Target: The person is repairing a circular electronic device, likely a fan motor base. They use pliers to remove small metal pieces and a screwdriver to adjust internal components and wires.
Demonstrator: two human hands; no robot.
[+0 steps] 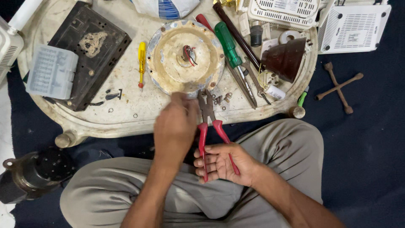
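My right hand point(219, 162) grips the red handles of a pair of pliers point(207, 110), whose metal jaws point up toward the near rim of a round, worn cream-coloured motor housing point(185, 57) with red and black wires at its centre. My left hand point(175, 126) reaches to the housing's near edge, fingertips pinched beside the plier jaws; whatever it pinches is hidden. Small screws point(222, 99) lie just right of the jaws. All of this rests on a dirty oval white tray table point(135, 112) above my crossed legs.
On the tray: a yellow screwdriver point(142, 63), a green-handled screwdriver point(230, 44), a dark metal box point(90, 46), a grey plastic case point(52, 71), a brown cone-shaped cover point(287, 59). White vented boxes point(352, 27) at the back right. A cross wrench point(338, 87) and a dark motor point(36, 171) lie on the floor.
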